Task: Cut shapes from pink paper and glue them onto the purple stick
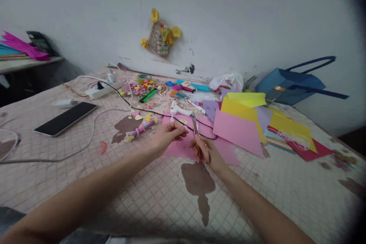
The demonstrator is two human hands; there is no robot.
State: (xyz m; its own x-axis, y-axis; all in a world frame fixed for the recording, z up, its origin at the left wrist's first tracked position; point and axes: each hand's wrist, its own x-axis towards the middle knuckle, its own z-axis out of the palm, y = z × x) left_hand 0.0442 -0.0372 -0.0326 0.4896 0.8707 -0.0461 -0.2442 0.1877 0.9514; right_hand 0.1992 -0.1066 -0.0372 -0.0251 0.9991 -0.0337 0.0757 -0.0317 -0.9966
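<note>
Metal scissors (195,125) were in the right hand (203,150), head view, near the centre of the table (128,198). Grip: right fingers curled around the handles, blades pointing away from the body and tipped upward. The blades looked close together; exact gap could not be read. Left hand (170,134) was raised just to the left of the scissors, thumb and fingers bent toward one another; whether a small piece was pinched between them could not be told.

Beneath both hands lay a pink sheet (178,149), flat on the quilted-pattern cover. A white glue gun (180,110) lay just beyond the hands, with a black cable (148,112) running near it. To the left of the left hand: a purple stick (144,127) banded with pink and yellow. Farther off on that side: a dark-screened tablet or phone (66,119) and a white power strip (103,90) with plugs inserted.

Beyond the hands, coloured scraps (137,89) were scattered around a green cutter (148,95). Right of the scissors: overlapping paper, including a pink rectangle (238,132) over a yellow sheet (243,113). Blue bag (288,84) stood at the far right, against the wall.
</note>
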